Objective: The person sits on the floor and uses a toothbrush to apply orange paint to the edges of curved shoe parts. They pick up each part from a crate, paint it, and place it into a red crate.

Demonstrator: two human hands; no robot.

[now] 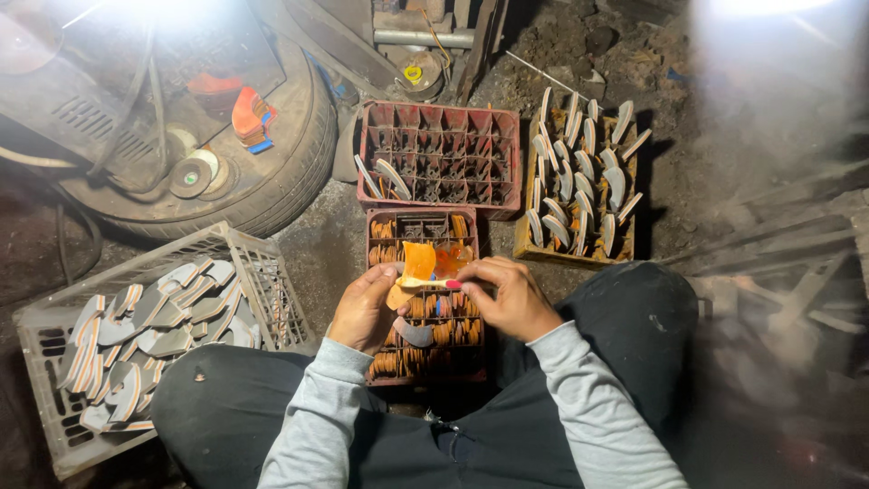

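My left hand point(365, 308) holds a curved orange-tan piece point(418, 263) upright over the near red crate point(378, 226). My right hand point(509, 294) grips a thin brush or stick with a red tip point(450, 284) and lays it across the bottom of that piece. A grey curved piece point(414, 333) lies on the crate just under my hands. Rows of orange pieces fill the crate's compartments. My grey sleeves and dark trousers fill the bottom of the view.
A second red divided crate point(441, 113) stands behind, holding a few pieces. A yellow crate point(525, 244) to the right holds several pale curved pieces upright. A grey plastic crate point(272, 272) at left holds striped grey pieces. A tyre point(281, 172) lies at the back left.
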